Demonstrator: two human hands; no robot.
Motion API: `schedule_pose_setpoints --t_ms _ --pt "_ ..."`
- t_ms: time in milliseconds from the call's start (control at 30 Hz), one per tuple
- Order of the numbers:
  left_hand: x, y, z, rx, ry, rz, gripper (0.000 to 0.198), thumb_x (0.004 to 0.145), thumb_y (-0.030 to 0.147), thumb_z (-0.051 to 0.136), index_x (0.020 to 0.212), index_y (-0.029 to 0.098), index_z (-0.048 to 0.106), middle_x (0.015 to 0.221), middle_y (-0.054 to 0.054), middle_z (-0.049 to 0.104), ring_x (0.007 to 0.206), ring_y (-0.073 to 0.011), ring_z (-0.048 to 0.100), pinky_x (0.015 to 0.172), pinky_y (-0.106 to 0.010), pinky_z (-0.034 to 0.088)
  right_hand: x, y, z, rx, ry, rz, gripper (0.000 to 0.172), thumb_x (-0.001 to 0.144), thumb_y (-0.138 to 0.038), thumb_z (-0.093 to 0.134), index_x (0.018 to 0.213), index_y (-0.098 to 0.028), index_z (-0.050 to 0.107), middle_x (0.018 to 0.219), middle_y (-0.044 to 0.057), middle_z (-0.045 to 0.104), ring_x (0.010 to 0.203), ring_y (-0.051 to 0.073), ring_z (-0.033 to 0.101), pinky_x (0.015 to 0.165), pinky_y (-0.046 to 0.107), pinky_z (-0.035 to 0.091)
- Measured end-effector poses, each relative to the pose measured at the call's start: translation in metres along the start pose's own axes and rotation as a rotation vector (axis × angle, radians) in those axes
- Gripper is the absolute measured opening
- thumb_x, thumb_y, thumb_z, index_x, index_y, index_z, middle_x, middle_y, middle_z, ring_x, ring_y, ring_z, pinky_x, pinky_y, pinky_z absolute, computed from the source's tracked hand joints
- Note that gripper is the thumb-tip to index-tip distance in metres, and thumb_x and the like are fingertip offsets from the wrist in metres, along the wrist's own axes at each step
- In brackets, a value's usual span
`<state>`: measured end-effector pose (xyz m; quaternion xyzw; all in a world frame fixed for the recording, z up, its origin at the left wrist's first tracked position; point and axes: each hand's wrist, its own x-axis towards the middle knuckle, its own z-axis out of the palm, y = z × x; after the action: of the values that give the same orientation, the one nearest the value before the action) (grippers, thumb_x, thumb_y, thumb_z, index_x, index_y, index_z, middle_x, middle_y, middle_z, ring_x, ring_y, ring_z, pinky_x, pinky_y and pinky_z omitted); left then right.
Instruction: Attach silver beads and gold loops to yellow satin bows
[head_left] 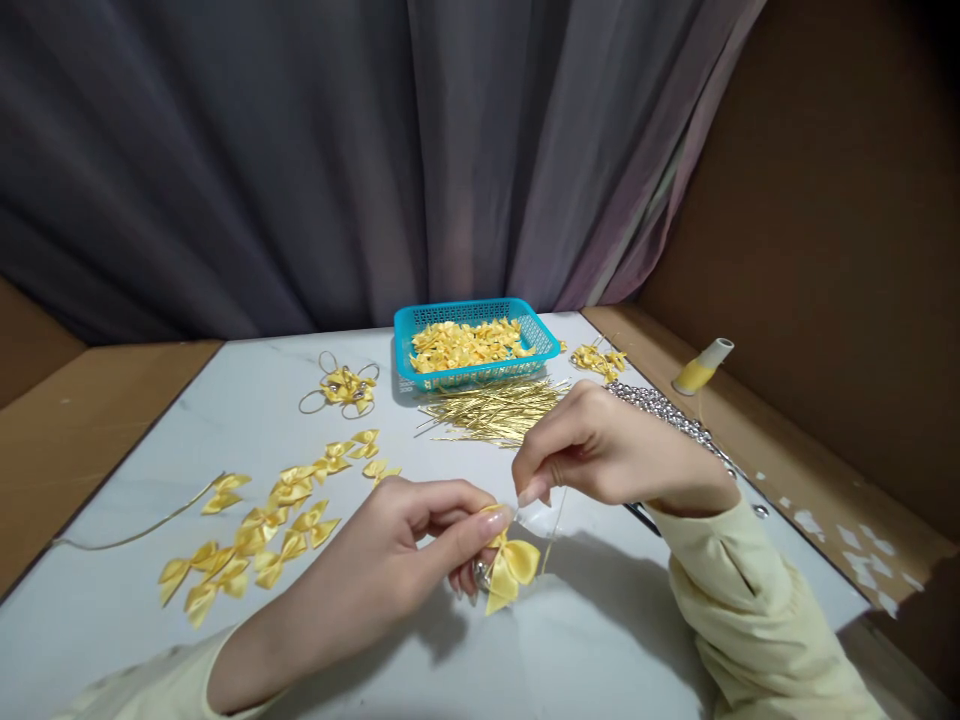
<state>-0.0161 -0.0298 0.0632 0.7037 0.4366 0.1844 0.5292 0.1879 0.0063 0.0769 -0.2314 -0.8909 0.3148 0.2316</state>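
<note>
My left hand [409, 545] is closed on a small yellow satin bow [511, 568], pinching it between thumb and fingers just above the white table [585, 640]. A small silver bead shows under the fingertips. My right hand [600, 450] hovers close on the right, thumb and forefinger pinched on a thin gold wire [556, 525] that runs down beside the bow.
Several loose yellow bows [262, 530] lie at the left. A blue basket [405, 335] of bows stands at the back, with a heap of gold wires [495, 408] in front. A finished bow cluster [346, 388], a silver bead string [675, 415] and a yellow thread spool [701, 367] lie around.
</note>
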Motion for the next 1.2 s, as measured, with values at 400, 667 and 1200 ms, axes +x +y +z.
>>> schedule_pose_setpoints --t_ms 400,667,1200 --pt "-0.008 -0.001 0.001 0.059 0.097 0.096 0.027 0.085 0.032 0.051 0.067 0.017 0.065 0.056 0.003 0.058 0.049 -0.0077 0.055 0.049 -0.014 0.043 0.001 -0.001 0.011 0.037 0.101 -0.025 0.015 0.077 -0.005 0.054 0.068 -0.012 0.064 0.056 0.001 0.063 0.051 0.008 0.057 0.05 0.017 0.043" --pt "-0.012 0.0 0.0 0.07 0.123 0.13 0.026 0.085 0.03 0.051 0.066 0.017 0.064 0.054 0.004 0.059 0.046 -0.0067 0.055 0.047 -0.012 0.043 0.006 0.001 0.017 0.21 0.12 0.028 0.015 0.078 -0.01 0.06 0.063 -0.011 0.063 0.052 0.002 0.06 0.049 0.008 0.055 0.048 0.017 0.044" --pt "-0.015 -0.002 0.001 0.115 0.202 0.245 0.02 0.084 0.023 0.052 0.071 0.018 0.066 0.053 0.006 0.057 0.047 -0.0044 0.054 0.046 -0.008 0.041 0.004 -0.006 0.028 0.215 0.186 0.058 0.014 0.074 -0.003 0.059 0.065 -0.012 0.065 0.053 0.0 0.061 0.049 0.009 0.056 0.047 0.016 0.043"
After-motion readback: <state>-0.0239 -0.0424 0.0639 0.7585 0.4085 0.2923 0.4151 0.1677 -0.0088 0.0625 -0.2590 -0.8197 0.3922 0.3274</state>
